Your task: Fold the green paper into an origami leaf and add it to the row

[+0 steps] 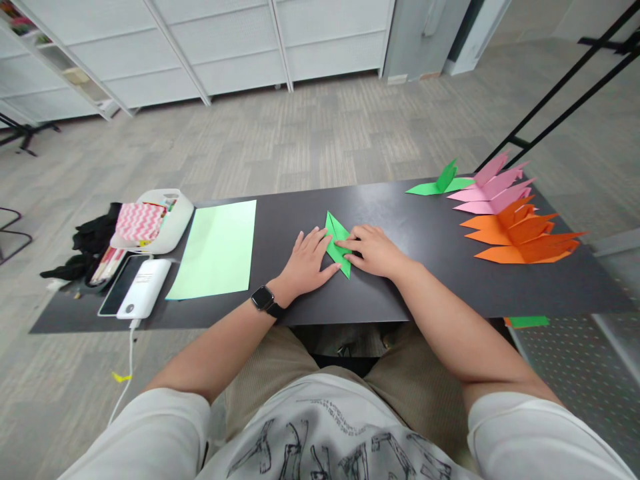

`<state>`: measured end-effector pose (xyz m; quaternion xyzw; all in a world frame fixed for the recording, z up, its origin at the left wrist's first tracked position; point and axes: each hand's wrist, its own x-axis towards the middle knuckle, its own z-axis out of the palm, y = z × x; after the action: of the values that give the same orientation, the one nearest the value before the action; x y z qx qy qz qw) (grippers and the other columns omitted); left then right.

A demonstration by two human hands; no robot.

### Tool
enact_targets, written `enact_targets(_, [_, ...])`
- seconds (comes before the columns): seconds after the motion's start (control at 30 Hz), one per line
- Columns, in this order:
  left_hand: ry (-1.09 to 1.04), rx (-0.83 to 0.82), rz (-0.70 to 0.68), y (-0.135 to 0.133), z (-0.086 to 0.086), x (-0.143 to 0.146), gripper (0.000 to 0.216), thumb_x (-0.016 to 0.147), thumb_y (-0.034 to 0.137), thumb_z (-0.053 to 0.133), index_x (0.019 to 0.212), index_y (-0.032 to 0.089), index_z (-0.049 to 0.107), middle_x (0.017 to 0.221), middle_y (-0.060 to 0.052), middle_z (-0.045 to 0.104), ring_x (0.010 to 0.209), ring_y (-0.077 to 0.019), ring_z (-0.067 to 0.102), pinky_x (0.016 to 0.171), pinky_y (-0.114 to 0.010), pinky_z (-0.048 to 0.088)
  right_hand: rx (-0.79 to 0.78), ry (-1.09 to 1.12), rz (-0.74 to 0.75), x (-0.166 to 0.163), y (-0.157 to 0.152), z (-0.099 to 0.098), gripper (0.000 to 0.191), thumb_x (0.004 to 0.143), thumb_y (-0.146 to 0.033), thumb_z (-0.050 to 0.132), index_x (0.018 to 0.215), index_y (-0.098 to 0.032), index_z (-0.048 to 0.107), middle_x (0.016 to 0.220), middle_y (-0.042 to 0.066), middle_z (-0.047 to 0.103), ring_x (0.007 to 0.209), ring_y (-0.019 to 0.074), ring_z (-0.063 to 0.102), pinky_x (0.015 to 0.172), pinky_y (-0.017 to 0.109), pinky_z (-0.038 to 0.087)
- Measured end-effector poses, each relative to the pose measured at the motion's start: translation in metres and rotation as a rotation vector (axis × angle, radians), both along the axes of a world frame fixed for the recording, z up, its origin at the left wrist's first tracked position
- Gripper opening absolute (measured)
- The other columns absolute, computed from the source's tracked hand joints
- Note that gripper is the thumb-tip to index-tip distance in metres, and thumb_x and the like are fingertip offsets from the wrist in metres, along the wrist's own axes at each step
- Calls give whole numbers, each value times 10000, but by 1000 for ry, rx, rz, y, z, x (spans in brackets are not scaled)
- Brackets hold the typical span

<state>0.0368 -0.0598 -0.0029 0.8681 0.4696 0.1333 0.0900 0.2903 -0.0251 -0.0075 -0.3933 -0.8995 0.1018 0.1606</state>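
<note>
Short-sleeved white shirt (320, 403) with black line-drawn print (356, 459), tan ribbed trousers (267, 363), black square-faced watch (263, 299)

1. A bright green folded paper (339, 230) lies on the dark worktop (385, 200), a slim, pointed diamond in my remote view.
2. I see it slightly aslant, one sharp tip pointing away, the other toward the near edge.
3. A lengthwise line marks its far half; fingers of both hands (309, 262) (375, 251) partly cover its middle from my view.
</note>
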Motion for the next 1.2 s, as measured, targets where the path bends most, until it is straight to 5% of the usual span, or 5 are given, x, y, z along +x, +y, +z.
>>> enact_targets(0.23, [112,-39,-10,17,7,2,826,955,714,681,1580,189,554,1711,-174,471,1650,-427,324,1364,-725,106,-36,111,6,10,8,2,485,1005,-352,714,1482,-266,694,1236,110,736,1148,300,673,1038,489,521])
enact_targets(0.47, [126,-128,-73,41,24,0,664,1004,721,613,1451,232,646,1787,-147,363,1677,-426,271,1321,-799,120,9,204,-89,18,20,-2,417,1020,-395,702,1421,-288,740,1505,89,698,1501,345,543,1252,595,422])
enact_targets(0.73, [31,-131,-120,57,7,-3,874,856,723,805,1526,229,539,1753,-173,416,1661,-433,304,1329,-794,75,-107,-32,-74,12,20,-5,561,991,-386,747,1542,-368,645,1646,52,591,1595,379,443,1305,737,274])
enact_targets(1.07, [-3,-63,-174,69,2,-7,1126,807,843,762,1648,170,437,1742,-230,404,1673,-472,247,1340,-772,14,-137,-77,-36,13,20,1,579,1017,-401,721,1580,-336,600,1691,45,532,1634,387,374,1314,758,223])
enact_targets(1.2, [29,-47,-215,67,5,-6,1011,941,822,611,1692,177,408,1794,-207,319,1695,-425,216,1366,-718,9,-143,-81,-24,14,19,2,574,1022,-379,710,1583,-350,594,1691,41,532,1636,386,371,1312,774,195])
